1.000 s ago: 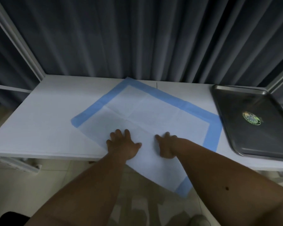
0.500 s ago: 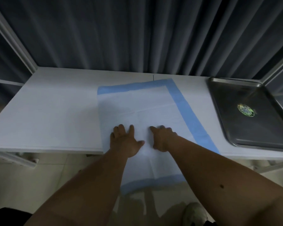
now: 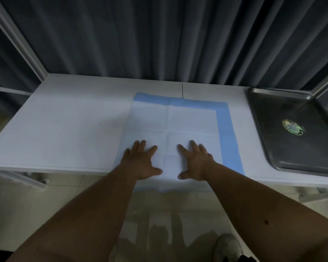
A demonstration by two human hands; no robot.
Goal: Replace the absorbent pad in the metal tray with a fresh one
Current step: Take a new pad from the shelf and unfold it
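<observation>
A white absorbent pad (image 3: 189,118) with a blue border lies unfolded on the white table, squared to the table's front edge; its near end hangs a little over that edge. My left hand (image 3: 140,161) and my right hand (image 3: 195,161) rest flat on the pad's near part, palms down, fingers spread, side by side. The metal tray (image 3: 273,144) sits at the table's right end. It holds no pad; a round green sticker (image 3: 292,127) shows on its bottom.
The white table (image 3: 68,129) runs left to right in front of a dark grey curtain (image 3: 159,38). White frame posts stand at the back left and back right corners. Tiled floor and a shoe (image 3: 229,246) show below the table's front edge.
The pad has turned from a diagonal lie to square with the table edge and slid further onto the table. Both hands stayed on it and now lie flatter, with fingers spread wider.
</observation>
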